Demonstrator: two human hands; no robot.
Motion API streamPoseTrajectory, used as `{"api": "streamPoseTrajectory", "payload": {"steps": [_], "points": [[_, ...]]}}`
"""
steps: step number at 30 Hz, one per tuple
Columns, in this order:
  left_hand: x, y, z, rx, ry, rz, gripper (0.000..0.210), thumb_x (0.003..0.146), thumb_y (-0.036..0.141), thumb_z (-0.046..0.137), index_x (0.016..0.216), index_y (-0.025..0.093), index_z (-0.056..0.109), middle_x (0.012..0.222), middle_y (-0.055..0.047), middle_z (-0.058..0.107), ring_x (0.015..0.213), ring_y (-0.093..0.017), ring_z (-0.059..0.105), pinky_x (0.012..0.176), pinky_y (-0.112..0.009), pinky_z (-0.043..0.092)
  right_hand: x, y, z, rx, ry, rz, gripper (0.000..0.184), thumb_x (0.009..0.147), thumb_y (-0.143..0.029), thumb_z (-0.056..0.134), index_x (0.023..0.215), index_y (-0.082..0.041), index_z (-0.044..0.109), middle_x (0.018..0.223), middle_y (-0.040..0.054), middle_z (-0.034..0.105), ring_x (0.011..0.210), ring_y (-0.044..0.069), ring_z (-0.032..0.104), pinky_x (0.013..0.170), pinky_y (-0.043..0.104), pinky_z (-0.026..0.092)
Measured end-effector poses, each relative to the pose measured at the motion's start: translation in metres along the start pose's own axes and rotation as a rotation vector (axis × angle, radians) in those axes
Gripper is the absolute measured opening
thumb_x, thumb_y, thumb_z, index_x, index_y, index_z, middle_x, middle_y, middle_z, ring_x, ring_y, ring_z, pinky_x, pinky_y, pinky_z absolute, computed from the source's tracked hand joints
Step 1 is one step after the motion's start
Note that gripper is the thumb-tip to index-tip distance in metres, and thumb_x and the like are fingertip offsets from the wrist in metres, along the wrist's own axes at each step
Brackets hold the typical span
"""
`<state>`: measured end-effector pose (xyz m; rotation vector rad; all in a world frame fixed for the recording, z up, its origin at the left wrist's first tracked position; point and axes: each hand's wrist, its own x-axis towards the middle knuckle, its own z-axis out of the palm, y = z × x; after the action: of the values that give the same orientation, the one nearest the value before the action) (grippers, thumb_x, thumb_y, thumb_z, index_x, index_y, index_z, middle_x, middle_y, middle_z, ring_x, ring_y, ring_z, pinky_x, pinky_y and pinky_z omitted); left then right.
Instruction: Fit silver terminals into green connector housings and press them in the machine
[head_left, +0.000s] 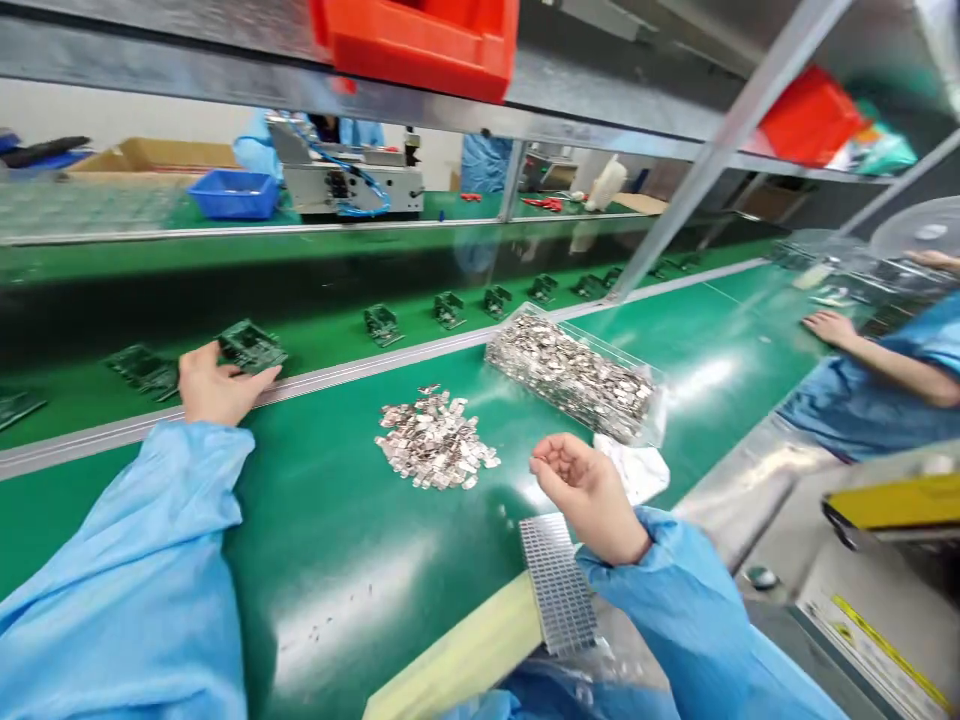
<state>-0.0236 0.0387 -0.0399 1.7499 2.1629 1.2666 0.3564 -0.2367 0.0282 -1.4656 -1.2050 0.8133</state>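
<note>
At the left, my left hand point(220, 385) grips a green circuit board point(253, 346) by its edges, over the line of boards behind the metal strip. Another circuit board point(141, 370) lies just left of that hand. My right hand point(589, 490) is curled, thumb against fingers, above the green table; whatever it may hold is hidden. Left of it is a loose pile of small silvery metal pieces point(435, 440). Behind it stands a clear plastic box point(517, 375) full of similar metal pieces. A gridded metal plate point(559, 585) lies below my right wrist.
Several circuit boards point(448, 310) sit along the green belt point(330, 335). A white cloth point(634, 470) lies by the box. A pale yellow strip point(465, 640) is near me. A red bin point(420, 45) sits on the shelf overhead. A co-worker's hand point(831, 328) rests at the right.
</note>
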Motion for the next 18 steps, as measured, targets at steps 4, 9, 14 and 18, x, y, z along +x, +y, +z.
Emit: {"api": "streamPoseTrajectory", "payload": {"steps": [4, 9, 14, 18], "points": [[-0.073, 0.061, 0.001, -0.656, -0.122, -0.123, 0.074, 0.048, 0.029, 0.091, 0.110, 0.017, 0.052, 0.111, -0.004, 0.063, 0.086, -0.016, 0.065, 0.090, -0.041, 0.055, -0.024, 0.006, -0.011, 0.093, 0.084, 0.012, 0.028, 0.081, -0.046, 0.068, 0.085, -0.018, 0.070, 0.065, 0.0006, 0.060, 0.058, 0.013, 0.051, 0.054, 0.026, 0.042], [-0.202, 0.142, -0.023, -1.160, -0.750, -0.191, 0.061, 0.056, 0.028, 0.089, 0.102, 0.020, 0.050, 0.096, -0.002, 0.068, 0.074, -0.014, 0.069, 0.076, -0.030, 0.060, -0.049, 0.016, -0.020, 0.399, 0.175, 0.114, 0.030, 0.074, -0.044, 0.078, 0.088, -0.019, 0.069, 0.073, 0.0040, 0.070, 0.063, 0.016, 0.062, 0.059, 0.028, 0.050], [-0.290, 0.181, -0.044, -1.289, -1.111, -0.332, 0.049, 0.065, 0.021, 0.084, 0.097, 0.020, 0.048, 0.087, 0.001, 0.068, 0.067, -0.012, 0.069, 0.074, -0.030, 0.062, -0.085, 0.024, -0.018, 0.344, 0.314, 0.069, 0.019, 0.080, -0.038, 0.074, 0.083, -0.021, 0.067, 0.091, 0.0082, 0.072, 0.087, 0.022, 0.067, 0.072, 0.032, 0.052], [-0.320, 0.191, -0.048, -1.364, -1.182, -0.266, 0.057, 0.067, 0.015, 0.083, 0.114, 0.023, 0.050, 0.102, -0.002, 0.067, 0.086, -0.014, 0.070, 0.080, -0.025, 0.059, -0.110, 0.027, -0.011, 0.173, 0.365, -0.016, 0.014, 0.082, -0.034, 0.070, 0.077, -0.022, 0.068, 0.113, 0.0088, 0.064, 0.112, 0.026, 0.057, 0.096, 0.041, 0.043]]}}
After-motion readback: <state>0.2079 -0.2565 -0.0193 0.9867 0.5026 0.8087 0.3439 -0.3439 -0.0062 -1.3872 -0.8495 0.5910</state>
